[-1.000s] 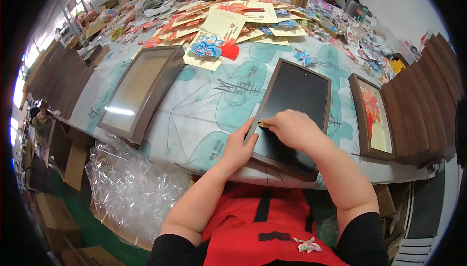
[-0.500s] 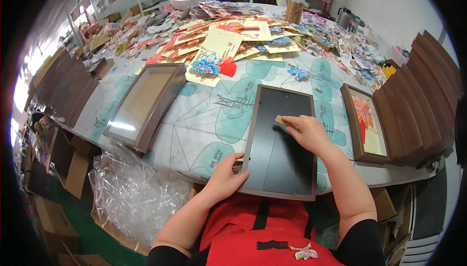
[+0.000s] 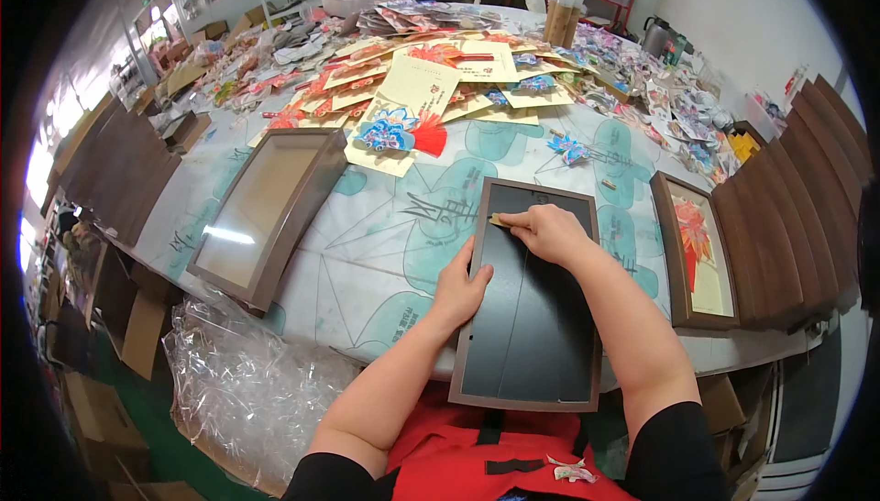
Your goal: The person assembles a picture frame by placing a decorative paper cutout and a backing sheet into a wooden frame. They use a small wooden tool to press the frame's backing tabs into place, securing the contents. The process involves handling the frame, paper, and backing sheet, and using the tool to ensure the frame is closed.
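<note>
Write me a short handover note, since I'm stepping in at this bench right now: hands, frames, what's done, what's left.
Left hand: flat on the left edge of the dark frame, steadying it; nothing in its grip.
Right hand: pinches a small tan piece against the frame's upper left corner.
The dark frame lies back-side up at the table's near edge. An open frame lies glass-up to the left; a frame holding red artwork lies to the right, beside a stack of brown frames.
Done: backing board seated.
Left, probably: securing the back; other fasteners are too small to judge.
</note>
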A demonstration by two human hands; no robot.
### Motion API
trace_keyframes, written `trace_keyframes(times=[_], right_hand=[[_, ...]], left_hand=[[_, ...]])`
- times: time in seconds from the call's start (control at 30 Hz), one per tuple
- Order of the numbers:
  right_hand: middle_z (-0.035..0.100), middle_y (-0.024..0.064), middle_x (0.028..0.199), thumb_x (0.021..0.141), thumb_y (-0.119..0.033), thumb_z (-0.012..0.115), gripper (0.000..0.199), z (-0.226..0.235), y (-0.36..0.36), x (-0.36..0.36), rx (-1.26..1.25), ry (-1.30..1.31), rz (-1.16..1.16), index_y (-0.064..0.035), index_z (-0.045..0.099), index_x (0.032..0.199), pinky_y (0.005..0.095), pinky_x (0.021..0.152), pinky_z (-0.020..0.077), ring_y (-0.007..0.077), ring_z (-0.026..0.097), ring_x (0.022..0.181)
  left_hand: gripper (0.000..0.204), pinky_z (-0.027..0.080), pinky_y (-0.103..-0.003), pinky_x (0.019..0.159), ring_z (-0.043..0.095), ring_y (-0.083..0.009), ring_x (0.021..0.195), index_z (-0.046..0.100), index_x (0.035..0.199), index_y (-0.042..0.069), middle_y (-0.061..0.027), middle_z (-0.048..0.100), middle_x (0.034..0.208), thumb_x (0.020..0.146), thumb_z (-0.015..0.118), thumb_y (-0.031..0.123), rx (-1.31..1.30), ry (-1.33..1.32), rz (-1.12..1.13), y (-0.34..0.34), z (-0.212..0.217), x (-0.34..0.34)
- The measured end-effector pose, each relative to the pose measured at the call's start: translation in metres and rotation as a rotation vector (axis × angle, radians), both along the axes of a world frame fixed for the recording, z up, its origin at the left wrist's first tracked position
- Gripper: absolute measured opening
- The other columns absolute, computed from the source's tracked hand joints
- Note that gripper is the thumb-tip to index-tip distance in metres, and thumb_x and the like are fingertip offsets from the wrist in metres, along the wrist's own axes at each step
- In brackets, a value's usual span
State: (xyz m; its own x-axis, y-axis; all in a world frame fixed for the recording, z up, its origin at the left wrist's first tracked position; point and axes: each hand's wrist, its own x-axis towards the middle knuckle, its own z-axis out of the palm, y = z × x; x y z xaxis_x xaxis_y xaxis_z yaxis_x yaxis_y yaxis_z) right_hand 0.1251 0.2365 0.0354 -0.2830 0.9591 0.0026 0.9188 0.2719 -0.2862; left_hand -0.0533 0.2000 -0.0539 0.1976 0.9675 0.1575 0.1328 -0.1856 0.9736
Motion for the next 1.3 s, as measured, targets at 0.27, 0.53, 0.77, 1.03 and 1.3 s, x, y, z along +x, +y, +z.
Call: trace_keyframes(times=[0.27,0.53,0.77,1.03,1.3], right_hand=[[0.064,0.0132,0.086,0.081,-0.015,0.060,0.019,0.022,-0.008,-0.046,0.114,-0.486,0.063,-0.0118,0.070,0.097,0.0374,0.070,0.0546,0.0276,0.066,0.084],[0.059,0.0179,0.096,0.085,-0.009,0.052,0.034,-0.005,-0.023,-0.015,0.117,-0.095,-0.110,-0.0120,0.056,0.119,0.0444,0.071,0.0532,0.0373,0.065,0.081],[0.065,0.0215,0.090,0.087,-0.011,0.049,0.032,-0.021,-0.007,0.009,0.093,-0.079,-0.273,-0.0102,0.055,0.118,0.0463,0.072,0.0527,0.0389,0.065,0.083],[0.065,0.0236,0.091,0.086,-0.009,0.048,0.032,-0.024,0.009,-0.002,0.074,-0.158,-0.349,-0.0035,0.054,0.117,0.0452,0.076,0.0530,0.0384,0.065,0.088],[0.065,0.0233,0.093,0.086,-0.015,0.051,0.034,-0.008,0.030,0.039,-0.234,0.414,-0.408,-0.0051,0.061,0.116,0.0448,0.079,0.0492,0.0397,0.062,0.092]], left_hand=[[0.057,0.042,-0.034,0.095,0.054,-0.0335,0.116,0.040,0.135,-0.002,-0.0241,0.055,0.125,0.082,0.059,0.010,0.056,0.101,-0.009,0.002,0.000,-0.004],[0.056,0.041,-0.033,0.095,0.055,-0.0303,0.115,0.039,0.135,-0.003,-0.0222,0.056,0.124,0.083,0.058,0.008,0.029,-0.038,-0.005,-0.001,0.003,0.000],[0.057,0.038,-0.032,0.099,0.051,-0.0284,0.120,0.036,0.136,-0.007,-0.0231,0.052,0.130,0.085,0.057,0.008,0.009,-0.047,-0.013,0.000,-0.001,-0.001],[0.058,0.039,-0.030,0.098,0.052,-0.0255,0.119,0.037,0.135,-0.008,-0.0223,0.053,0.129,0.084,0.057,0.008,-0.003,-0.021,-0.027,-0.004,0.008,-0.005],[0.055,0.041,-0.030,0.095,0.055,-0.0263,0.115,0.040,0.134,-0.008,-0.0220,0.056,0.124,0.083,0.056,0.006,0.012,-0.039,-0.049,-0.004,0.011,-0.002]])
